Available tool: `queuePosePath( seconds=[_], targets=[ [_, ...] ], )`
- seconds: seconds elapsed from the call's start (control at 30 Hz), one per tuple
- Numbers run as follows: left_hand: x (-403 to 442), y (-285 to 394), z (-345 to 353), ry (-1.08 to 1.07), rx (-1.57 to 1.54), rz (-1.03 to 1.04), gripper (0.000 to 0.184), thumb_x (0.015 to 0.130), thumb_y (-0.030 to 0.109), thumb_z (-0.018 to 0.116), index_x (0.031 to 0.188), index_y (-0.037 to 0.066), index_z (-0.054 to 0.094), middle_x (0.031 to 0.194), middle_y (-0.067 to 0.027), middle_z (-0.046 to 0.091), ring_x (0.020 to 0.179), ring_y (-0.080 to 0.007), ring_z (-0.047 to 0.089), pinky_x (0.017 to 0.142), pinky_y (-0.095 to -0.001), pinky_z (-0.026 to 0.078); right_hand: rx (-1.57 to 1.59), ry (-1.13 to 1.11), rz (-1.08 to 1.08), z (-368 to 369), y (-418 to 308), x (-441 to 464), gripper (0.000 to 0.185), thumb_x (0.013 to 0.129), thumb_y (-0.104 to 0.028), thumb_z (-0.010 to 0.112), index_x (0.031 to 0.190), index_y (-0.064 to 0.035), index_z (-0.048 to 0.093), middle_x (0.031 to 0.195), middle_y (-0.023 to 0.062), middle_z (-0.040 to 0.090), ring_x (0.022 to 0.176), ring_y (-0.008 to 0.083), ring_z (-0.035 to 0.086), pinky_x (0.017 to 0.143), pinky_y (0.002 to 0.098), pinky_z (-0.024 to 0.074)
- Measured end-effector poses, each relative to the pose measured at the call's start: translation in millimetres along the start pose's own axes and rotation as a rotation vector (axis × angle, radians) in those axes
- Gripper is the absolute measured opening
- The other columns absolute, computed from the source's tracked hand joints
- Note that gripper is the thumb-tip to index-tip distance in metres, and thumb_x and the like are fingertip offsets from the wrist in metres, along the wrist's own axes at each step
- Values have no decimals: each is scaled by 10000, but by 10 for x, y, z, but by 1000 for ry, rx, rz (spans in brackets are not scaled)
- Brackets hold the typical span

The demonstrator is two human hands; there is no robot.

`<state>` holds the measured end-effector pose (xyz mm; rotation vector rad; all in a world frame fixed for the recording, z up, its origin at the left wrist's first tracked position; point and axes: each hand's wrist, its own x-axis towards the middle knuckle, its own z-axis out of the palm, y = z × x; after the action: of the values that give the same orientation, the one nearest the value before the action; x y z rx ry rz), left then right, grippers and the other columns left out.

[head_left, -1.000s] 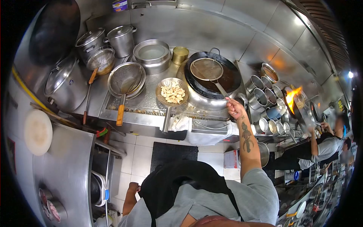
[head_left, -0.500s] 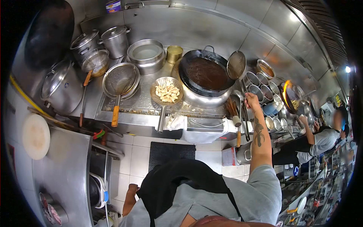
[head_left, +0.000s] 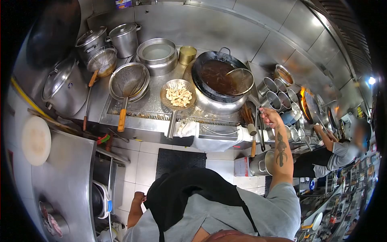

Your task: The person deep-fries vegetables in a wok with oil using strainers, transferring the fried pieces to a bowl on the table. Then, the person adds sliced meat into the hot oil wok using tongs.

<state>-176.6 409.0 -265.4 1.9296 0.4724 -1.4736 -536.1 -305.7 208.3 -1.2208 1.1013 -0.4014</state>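
Observation:
My right hand (head_left: 271, 117) is closed round the handle end of a round wire-mesh skimmer (head_left: 241, 81). The skimmer's head lies tilted over the right side of a black wok (head_left: 197, 82) filled with dark brown liquid. Left of the wok, a perforated metal ladle (head_left: 172, 123) holds pale cooked pieces (head_left: 178, 97) and rests on the steel cooktop. My left hand (head_left: 140, 197) hangs low beside my black apron, apart from the cookware. Its fingers are mostly hidden, and whether it holds anything is unclear.
Strainers (head_left: 128, 82), a water-filled pot (head_left: 157, 56) and lidded pots (head_left: 123, 39) stand at the left. Metal containers (head_left: 272, 101) line the right of the wok. Further right, a co-worker (head_left: 336, 155) works by a flaming wok (head_left: 306, 103). A steel counter (head_left: 64, 177) stands front left.
The skimmer has swung down and left, from upright beside the wok to lying over its right side. My right hand has shifted slightly lower. My left hand has barely moved.

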Motion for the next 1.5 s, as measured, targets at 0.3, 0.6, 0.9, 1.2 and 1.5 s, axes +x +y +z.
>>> queuePosePath(
  seconds=[0.3,0.6,0.9,1.2,1.5],
  targets=[
    [-175,75,-142,-75,341,255,152,858,110,409,831,63,552,699,-81,601,489,-181,536,438,-340,463,200,-193,36,486,35,114,190,931,-191,474,1084,-86,515,669,-14,505,401,48,356,321,197,254],
    [6,-118,-263,5,91,35,151,854,107,414,846,75,561,721,-68,617,509,-171,551,447,-350,463,442,-271,8,1179,278,728,143,929,-200,493,1036,-115,535,667,-12,498,404,55,362,338,202,270],
    [-18,-122,-586,50,82,50,138,884,60,433,882,44,570,792,-108,637,616,-215,607,492,-390,526,608,-212,-119,1754,116,1009,155,921,-201,502,1043,-112,537,680,5,517,425,57,376,369,211,312],
    [197,-105,-814,65,-17,60,144,891,86,430,933,40,559,820,-116,643,640,-219,606,472,-363,510,547,-196,-172,2185,-166,921,127,902,-233,536,981,-134,535,651,15,517,425,86,382,373,246,297],
    [233,-359,-1082,47,-89,41,153,890,99,411,888,55,558,787,-101,627,553,-210,582,456,-359,487,-369,291,-828,3340,-132,1436,247,896,-159,458,1060,-23,583,698,134,589,523,241,544,473,350,423]
  ],
)
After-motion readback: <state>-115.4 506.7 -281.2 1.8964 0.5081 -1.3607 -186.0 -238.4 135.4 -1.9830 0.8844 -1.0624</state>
